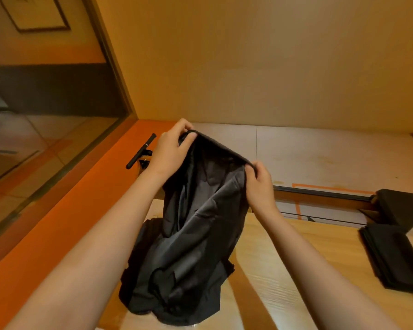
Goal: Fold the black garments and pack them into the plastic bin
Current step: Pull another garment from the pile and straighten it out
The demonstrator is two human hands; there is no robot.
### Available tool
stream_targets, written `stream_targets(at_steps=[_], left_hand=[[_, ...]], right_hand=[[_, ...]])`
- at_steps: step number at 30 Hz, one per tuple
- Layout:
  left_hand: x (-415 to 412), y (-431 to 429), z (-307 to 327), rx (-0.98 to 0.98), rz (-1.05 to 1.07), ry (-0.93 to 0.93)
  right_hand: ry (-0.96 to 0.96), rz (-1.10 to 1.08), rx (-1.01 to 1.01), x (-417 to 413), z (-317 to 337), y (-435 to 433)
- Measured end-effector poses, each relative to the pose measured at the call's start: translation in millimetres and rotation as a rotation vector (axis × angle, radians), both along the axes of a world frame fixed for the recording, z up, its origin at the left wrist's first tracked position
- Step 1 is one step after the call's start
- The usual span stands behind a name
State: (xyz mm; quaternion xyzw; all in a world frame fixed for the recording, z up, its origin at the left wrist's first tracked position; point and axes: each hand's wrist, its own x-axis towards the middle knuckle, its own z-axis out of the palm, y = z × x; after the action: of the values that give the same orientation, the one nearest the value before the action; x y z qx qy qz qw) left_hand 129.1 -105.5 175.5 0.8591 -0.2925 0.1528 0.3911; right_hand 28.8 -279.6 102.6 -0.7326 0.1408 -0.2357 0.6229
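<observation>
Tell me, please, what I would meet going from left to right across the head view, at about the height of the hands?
Black bar → left hand → black garment, held up by both hands → right hand → pile of folded black clothes.

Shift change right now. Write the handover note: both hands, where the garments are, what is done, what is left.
Left hand pinches the top edge of the black garment; right hand pinches the same edge further along.
The garment hangs from both, its lower part bunched on the wooden table.
Done: a stack of folded black pieces lies at the table's right end.
Left: fold this garment, then pack everything. No plastic bin is in view.
</observation>
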Motion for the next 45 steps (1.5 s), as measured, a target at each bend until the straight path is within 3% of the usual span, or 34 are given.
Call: stream_targets(at_steps=[9,15,21,27,31,34,36,38,42,45], left_hand=[[-0.2,-30.7,57.2,0.07,-0.011,-0.062],[-4.1,-75.0,80.8,0.298,-0.128,0.055],[-21.1,-108.4,87.1,0.252,-0.143,0.033],[-94.6,-137.0,-1.7,0.317,-0.398,0.334],[-157.8,-138.4,-115.6,0.479,-0.654,0.619],[-181.7,-121.5,-174.3,0.444,-0.655,0.835],[-178.7,-109.4,-195.3,0.442,-0.553,0.825],[-169.2,-98.9,-209.9,0.508,-0.458,0.701],[-143.6,-87.1,-231.0,0.754,-0.358,0.487],[-127.9,-83.6,-245.6,0.841,-0.341,0.441]], right_hand=[[-0.084,-0.039,-0.227,-7.7,66.8,-101.3],[-0.119,-0.138,-0.396,-19.5,117.4,-166.2],[-0.122,-0.148,-0.451,-53.8,132.8,-198.9],[0.159,-0.056,-0.407,-120.4,24.7,-212.5],[0.596,-0.03,-0.426,-185.4,-94.7,-216.9],[0.916,0.001,-0.529,-231.8,-156.2,-214.2],[0.921,-0.043,-0.629,-243.0,-174.8,-202.6],[0.825,-0.037,-0.692,-238.9,-176.4,-179.0],[0.636,0.205,-0.828,-221.2,-177.0,-117.7],[0.607,0.39,-0.954,-216.1,-195.7,-79.1]])
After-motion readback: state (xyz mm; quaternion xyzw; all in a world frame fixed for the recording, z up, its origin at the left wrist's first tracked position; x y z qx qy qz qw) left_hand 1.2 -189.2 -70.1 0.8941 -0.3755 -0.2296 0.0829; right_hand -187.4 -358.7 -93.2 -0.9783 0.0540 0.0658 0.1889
